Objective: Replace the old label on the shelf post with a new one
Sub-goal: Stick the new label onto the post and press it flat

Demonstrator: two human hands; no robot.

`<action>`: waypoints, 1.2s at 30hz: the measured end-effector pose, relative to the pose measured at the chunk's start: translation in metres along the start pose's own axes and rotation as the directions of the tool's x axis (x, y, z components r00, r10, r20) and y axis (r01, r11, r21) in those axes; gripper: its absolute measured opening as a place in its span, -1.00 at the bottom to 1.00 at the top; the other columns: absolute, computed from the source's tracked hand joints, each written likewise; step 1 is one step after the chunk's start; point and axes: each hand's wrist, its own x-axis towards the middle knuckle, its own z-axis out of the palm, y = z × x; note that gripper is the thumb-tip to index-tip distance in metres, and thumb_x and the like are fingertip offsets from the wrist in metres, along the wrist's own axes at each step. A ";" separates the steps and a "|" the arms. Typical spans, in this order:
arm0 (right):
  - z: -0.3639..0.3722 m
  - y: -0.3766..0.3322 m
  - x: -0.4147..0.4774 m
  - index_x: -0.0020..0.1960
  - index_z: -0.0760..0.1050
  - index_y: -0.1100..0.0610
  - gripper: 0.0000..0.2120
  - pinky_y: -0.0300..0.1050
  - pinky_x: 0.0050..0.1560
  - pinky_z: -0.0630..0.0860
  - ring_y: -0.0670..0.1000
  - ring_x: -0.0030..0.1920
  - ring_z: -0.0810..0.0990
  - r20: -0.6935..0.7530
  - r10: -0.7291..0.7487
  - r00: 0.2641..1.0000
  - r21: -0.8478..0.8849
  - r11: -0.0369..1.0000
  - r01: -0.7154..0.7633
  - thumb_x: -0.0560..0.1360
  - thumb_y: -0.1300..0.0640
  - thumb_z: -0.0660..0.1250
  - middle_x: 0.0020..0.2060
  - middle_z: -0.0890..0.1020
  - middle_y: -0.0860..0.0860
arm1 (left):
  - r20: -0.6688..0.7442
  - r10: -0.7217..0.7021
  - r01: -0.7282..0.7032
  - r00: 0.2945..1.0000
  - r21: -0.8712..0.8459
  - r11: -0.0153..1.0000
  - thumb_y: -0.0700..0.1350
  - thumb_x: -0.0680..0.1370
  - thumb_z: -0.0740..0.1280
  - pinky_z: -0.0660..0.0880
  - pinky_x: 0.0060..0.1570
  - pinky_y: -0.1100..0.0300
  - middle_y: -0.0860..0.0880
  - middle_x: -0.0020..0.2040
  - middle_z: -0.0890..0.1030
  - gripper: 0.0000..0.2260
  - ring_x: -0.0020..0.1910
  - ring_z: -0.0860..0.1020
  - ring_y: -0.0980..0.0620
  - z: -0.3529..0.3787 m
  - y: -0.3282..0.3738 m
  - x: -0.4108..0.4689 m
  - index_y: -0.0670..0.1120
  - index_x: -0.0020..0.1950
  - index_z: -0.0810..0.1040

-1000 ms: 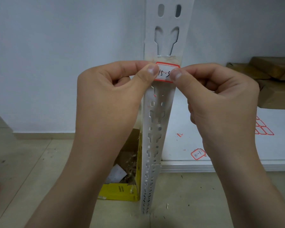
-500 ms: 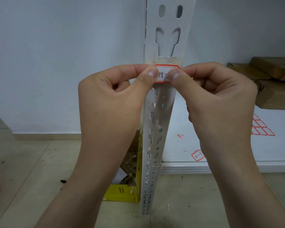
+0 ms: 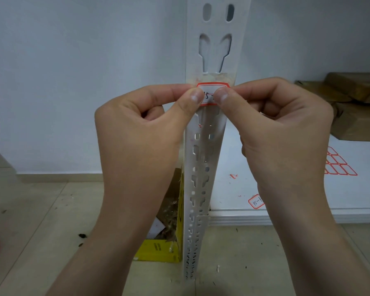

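Wall (image 3: 73,82), pale and plain, fills the back of my view, with tiled floor (image 3: 41,221) below it. Next in size, the white shelf board (image 3: 254,167) lies low on the right, carrying brown cardboard packages (image 3: 350,99) at its far end. The perforated white shelf post (image 3: 201,178) runs upright through the middle, a yellowish patch of old glue (image 3: 214,78) across it just below the keyhole slots. An open yellow box (image 3: 158,248) of scraps stands on the floor, touching the post's left side. My left hand (image 3: 137,135) and right hand (image 3: 286,129) meet at the post, each pinching one end of the new label (image 3: 209,88) between thumb and forefinger, fingers closed on it. The label is red-bordered with handwriting partly hidden by my thumbs, and sits against the post front just under the glue patch. I can't tell whether it is stuck down. A sheet of blank labels (image 3: 340,165) lies on the shelf, and nearer the front edge a single written label (image 3: 256,202).
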 end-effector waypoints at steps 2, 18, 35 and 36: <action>0.000 0.000 0.000 -0.25 0.65 -0.04 -0.82 -0.36 -0.47 0.35 -0.12 -0.54 0.38 0.005 -0.009 1.000 -0.006 1.000 0.009 0.48 0.13 0.58 -0.52 0.46 0.04 | -0.005 0.001 -0.001 1.000 -0.001 1.000 0.08 0.48 0.51 0.33 -0.44 0.25 0.09 -0.53 0.18 -0.92 -0.55 0.17 0.14 0.000 -0.001 0.001 0.22 -0.21 0.68; -0.001 -0.001 -0.001 -0.24 0.65 -0.03 -0.84 -0.39 -0.48 0.34 -0.14 -0.53 0.38 0.009 -0.030 1.000 -0.039 0.999 0.030 0.47 0.12 0.58 -0.44 0.53 0.13 | -0.002 0.033 -0.033 0.999 0.035 0.999 0.08 0.49 0.50 0.35 -0.42 0.22 -0.17 -0.41 0.22 -0.90 -0.52 0.18 0.13 0.000 -0.001 0.002 0.24 -0.22 0.65; 0.002 0.000 -0.001 -0.25 0.63 -0.04 -0.81 -0.43 -0.45 0.32 -0.15 -0.53 0.37 -0.006 -0.018 1.000 -0.049 0.999 0.018 0.46 0.12 0.59 -0.52 0.46 -0.07 | -0.049 0.132 -0.131 0.990 0.023 0.991 0.00 0.51 0.52 0.21 -0.45 0.29 -0.20 -0.44 0.20 -0.89 -0.50 0.16 0.12 0.004 -0.005 0.001 0.20 -0.18 0.67; 0.002 0.000 -0.001 -0.25 0.63 -0.04 -0.81 -0.43 -0.46 0.32 -0.15 -0.53 0.37 -0.006 -0.016 1.000 -0.047 0.999 0.015 0.46 0.13 0.59 -0.52 0.46 -0.06 | -0.054 0.139 -0.138 0.989 0.029 0.990 0.00 0.51 0.52 0.22 -0.44 0.29 -0.21 -0.44 0.21 -0.89 -0.49 0.16 0.11 0.004 -0.005 0.001 0.20 -0.18 0.67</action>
